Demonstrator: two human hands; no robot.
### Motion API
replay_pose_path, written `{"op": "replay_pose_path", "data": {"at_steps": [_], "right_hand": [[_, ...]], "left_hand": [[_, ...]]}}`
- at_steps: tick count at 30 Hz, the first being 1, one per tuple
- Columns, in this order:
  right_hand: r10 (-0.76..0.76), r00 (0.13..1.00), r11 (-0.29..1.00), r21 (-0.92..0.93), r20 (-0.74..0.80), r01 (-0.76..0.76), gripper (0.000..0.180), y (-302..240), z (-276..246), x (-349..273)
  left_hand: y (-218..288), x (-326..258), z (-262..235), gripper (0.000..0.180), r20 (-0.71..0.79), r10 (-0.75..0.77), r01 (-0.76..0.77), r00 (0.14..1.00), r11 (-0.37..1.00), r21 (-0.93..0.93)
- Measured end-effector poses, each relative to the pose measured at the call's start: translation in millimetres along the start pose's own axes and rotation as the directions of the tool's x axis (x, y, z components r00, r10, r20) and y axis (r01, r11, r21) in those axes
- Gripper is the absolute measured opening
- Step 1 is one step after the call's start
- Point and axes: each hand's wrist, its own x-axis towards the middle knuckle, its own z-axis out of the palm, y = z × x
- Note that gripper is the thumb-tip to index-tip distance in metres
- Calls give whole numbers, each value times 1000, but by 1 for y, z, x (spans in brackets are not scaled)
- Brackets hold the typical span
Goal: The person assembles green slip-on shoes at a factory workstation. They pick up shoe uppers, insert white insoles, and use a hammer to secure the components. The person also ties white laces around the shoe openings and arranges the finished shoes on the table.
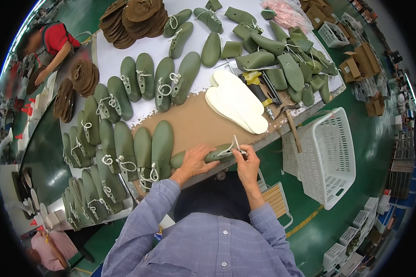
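A green shoe last (221, 153) lies on its side at the table's near edge. My left hand (197, 161) is wrapped over its middle and holds it against the table. At its right end, my right hand (247, 162) pinches a white cord (236, 142) that comes out of the last; the fingertips partly hide where it runs. Left of my left hand stand several more green lasts (162, 144) in rows, with white cords tied through them. A stack of cream insole-shaped sheets (238, 102) lies beyond my hands on brown board.
A yellow and black air tool (255, 87) and a hammer (293, 131) lie at the right edge. Loose green lasts (291, 71) are heaped at the far right, brown pieces (141, 21) stacked at the back. A white basket (326, 157) stands right; a person in red (55, 41) works far left.
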Motion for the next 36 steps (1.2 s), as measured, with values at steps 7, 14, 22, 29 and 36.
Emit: {"op": "replay_pose_path", "data": {"at_steps": [7,14,22,29,36], "right_hand": [[-192,981,946,-263,5,187,9,-13,-5,-7],[-235,964,930,-260,125,260,14,-11,-2,-6],[37,989,991,-136,146,-17,21,12,-23,-10],[-75,987,930,-346,140,120,29,23,-56,-33],[132,977,991,-40,170,-127,37,-6,-33,-24]], "left_hand": [[-1,1,0,49,-9,20,-21,1000,999,-46],[-5,3,1,47,10,53,-52,999,998,-43],[-1,1,-3,46,57,2,1,998,999,-43],[-3,0,-1,45,42,15,-13,999,999,-52],[-3,2,-1,45,52,31,-29,998,998,-53]]}}
